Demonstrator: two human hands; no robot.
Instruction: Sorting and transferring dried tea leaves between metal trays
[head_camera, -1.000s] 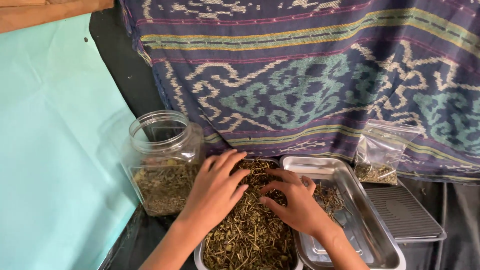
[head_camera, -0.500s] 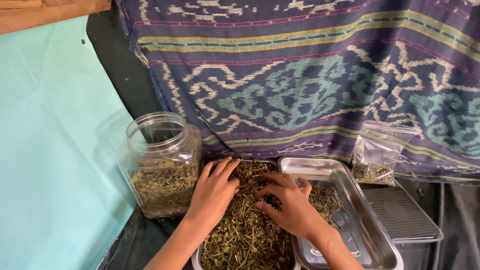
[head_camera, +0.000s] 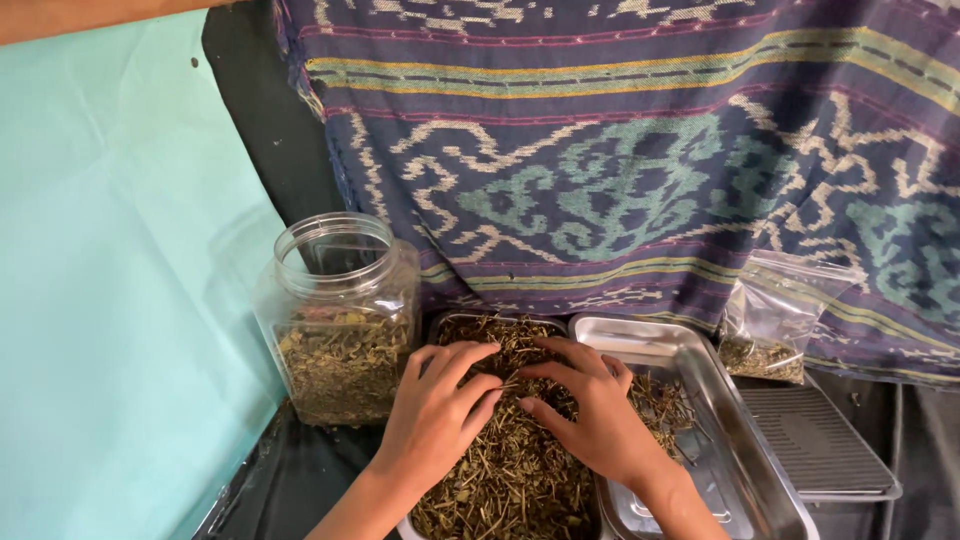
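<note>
At the left of the frame a clear jar with no lid stands just beside the pile. It could be bumped by the left hand and tipped over, and its dried bits would be spilled. In the lower middle, dry herbs are heaped high in a tray. Loose stalks could be pushed over the rim if the pile is pressed too hard. The left hand is laid flat on the herbs, fingers spread and a little bent. The right hand is curled over the pile too, fingertips touching the stalks. Whether any herbs are pinched cannot be told. To the right, a shiny steel pan is touching the tray, and a small plastic bag is leaned against the woven cloth.
</note>
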